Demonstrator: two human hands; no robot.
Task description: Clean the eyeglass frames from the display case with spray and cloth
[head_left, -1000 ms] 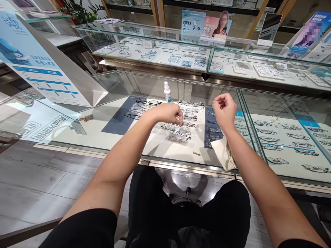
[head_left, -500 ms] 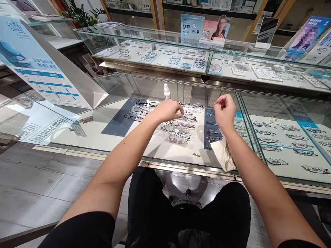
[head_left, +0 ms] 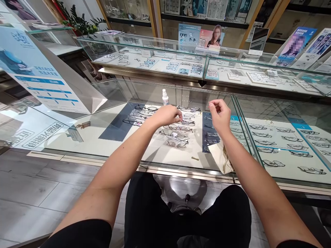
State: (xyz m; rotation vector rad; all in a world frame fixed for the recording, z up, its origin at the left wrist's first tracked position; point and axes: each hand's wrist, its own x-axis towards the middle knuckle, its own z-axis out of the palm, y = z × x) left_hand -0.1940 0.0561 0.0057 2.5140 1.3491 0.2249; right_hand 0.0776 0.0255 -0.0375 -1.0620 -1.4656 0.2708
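Observation:
Over the glass counter (head_left: 160,162), my left hand (head_left: 169,115) is bent with its fingers curled down near several pairs of glasses (head_left: 178,135). Whether it holds anything is hidden. A white spray bottle (head_left: 165,97) stands just behind it. My right hand (head_left: 220,112) is raised to the right with the fingers curled and thumb close to them; anything between them is too small to make out. Below my right wrist a cream cloth (head_left: 219,158) lies on the counter. A small gold piece (head_left: 195,158) shows near the front edge.
A large folded sign (head_left: 43,75) stands at the left of the counter. Glasses in the right case (head_left: 292,139) lie in rows. Behind is another glass display case (head_left: 165,78) with small posters (head_left: 190,36) on top.
The whole view has shifted slightly, with the counter lower in the picture. My right hand has turned a little and its fingers look slightly less tightly curled. My left hand has hardly moved.

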